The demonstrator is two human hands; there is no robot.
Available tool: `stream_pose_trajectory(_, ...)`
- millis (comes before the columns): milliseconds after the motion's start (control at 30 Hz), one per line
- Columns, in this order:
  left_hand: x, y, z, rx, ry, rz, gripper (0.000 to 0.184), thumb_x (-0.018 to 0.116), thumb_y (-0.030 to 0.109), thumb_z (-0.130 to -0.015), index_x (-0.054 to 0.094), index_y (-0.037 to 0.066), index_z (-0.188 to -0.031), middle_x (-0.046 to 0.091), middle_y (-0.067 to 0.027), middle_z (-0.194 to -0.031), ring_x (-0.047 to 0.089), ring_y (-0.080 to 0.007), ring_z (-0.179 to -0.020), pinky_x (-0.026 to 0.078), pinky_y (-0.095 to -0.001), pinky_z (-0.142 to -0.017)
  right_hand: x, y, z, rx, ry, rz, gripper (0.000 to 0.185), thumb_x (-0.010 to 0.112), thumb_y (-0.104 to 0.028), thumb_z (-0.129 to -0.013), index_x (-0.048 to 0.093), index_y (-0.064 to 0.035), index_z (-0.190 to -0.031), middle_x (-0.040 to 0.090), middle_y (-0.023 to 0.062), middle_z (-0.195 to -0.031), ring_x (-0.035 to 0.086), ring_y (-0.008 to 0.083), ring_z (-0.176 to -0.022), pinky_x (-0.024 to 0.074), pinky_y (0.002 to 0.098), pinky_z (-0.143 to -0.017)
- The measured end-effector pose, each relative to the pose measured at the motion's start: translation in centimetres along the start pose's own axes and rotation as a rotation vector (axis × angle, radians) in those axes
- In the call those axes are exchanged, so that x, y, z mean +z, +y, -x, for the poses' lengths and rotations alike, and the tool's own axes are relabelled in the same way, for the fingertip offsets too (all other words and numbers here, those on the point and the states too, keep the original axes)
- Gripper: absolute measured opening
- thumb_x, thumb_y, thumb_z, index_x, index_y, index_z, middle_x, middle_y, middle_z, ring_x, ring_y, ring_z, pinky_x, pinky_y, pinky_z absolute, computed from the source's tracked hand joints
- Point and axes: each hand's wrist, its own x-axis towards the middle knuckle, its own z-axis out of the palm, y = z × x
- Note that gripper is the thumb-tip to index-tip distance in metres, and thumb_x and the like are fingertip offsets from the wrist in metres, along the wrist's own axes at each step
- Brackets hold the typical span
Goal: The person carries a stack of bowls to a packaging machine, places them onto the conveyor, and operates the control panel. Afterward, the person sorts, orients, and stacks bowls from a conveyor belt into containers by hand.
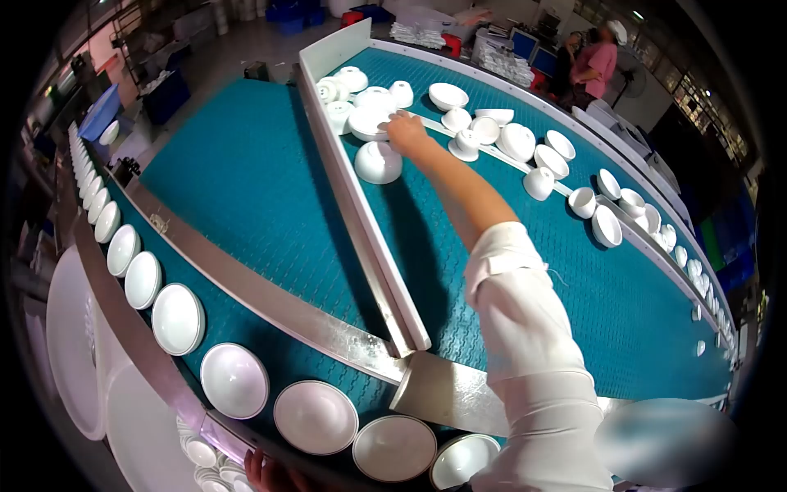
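Observation:
My right arm, in a rolled white sleeve, stretches across the green belt (pixel 508 283). At its far end my right hand (pixel 404 134) is closed on the edge of a white bowl (pixel 368 124). Just nearer lies another white bowl (pixel 379 163), base up. Several bowls and cups, among them a small white cup (pixel 401 93), crowd behind the hand against the white divider (pixel 361 197). My left hand (pixel 269 472) shows dimly at the bottom edge, beside the near metal rail. Its visible fingers look slightly apart with nothing seen in them; the rest is cut off.
White bowls, including a large bowl (pixel 316 416), stand in a row along the curved near belt. More bowls and cups line a thin rail (pixel 512 160) on the right. Stacked dishes (pixel 215 467) sit below left. A blurred pale shape (pixel 668 441) is lower right. A person in pink (pixel 594 67) stands far back.

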Motion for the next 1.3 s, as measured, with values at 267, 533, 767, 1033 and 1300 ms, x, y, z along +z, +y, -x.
stream_pose_trajectory(267,1.7,-1.9,-1.9,0.058,-0.022,-0.025,0.033,0.047,0.016,-0.088,0.038,-0.006,-0.110,0.034,-0.0252,-0.120,0.046,-0.0351,-0.102,0.048,-0.0375,-0.076,1.4,0.1,7.3,0.083,0.145,-0.177,0.012,0.064,-0.019,-0.070,0.062,-0.0094,-0.076,0.062,0.0111,-0.074,0.057,0.0259,-0.081,0.0415,0.0392,-0.066)
stream_pose_trajectory(533,4.1,-2.4,-2.2,-0.101,0.090,0.237,0.030,0.045,0.016,-0.087,0.037,-0.001,-0.111,0.036,-0.0196,-0.121,0.040,-0.0338,-0.110,0.037,-0.0412,-0.089,-5.9,-3.5,24.6,0.045,-0.096,-0.478,0.017,0.059,-0.024,-0.076,0.058,-0.0072,-0.073,0.061,0.0120,-0.067,0.060,0.0294,-0.067,0.0422,0.0428,-0.060)
stream_pose_trajectory(767,4.2,-2.7,-1.1,0.127,-0.016,0.003,0.032,0.043,0.008,-0.085,0.036,0.002,-0.116,0.036,-0.0165,-0.124,0.036,-0.0319,-0.116,0.034,-0.0418,-0.093,-7.6,0.1,36.8,-0.123,-0.022,-0.579,0.023,0.065,-0.029,-0.072,0.055,-0.0076,-0.071,0.058,0.0074,-0.080,0.055,0.0242,-0.086,0.0394,0.0397,-0.078)
stream_pose_trajectory(1033,4.9,-3.4,-2.4,0.084,-0.019,0.009,0.031,0.040,0.004,-0.084,0.039,0.000,-0.114,0.040,-0.0172,-0.120,0.038,-0.0315,-0.113,0.027,-0.0394,-0.098,-10.7,10.6,35.3,0.216,-0.093,-0.439,0.024,0.065,-0.026,-0.072,0.063,-0.0068,-0.086,0.063,0.0127,-0.077,0.059,0.0284,-0.073,0.0466,0.0343,-0.064)
stream_pose_trajectory(1300,6.1,-4.7,-0.5,0.011,0.079,0.021,0.031,0.043,0.006,-0.083,0.040,-0.003,-0.113,0.040,-0.0182,-0.120,0.035,-0.0324,-0.115,0.024,-0.0413,-0.099,2.9,17.0,23.3,0.591,-0.031,0.033,0.012,0.054,-0.013,-0.075,0.063,-0.0111,-0.082,0.064,0.0094,-0.081,0.057,0.0264,-0.091,0.0386,0.0455,-0.078)
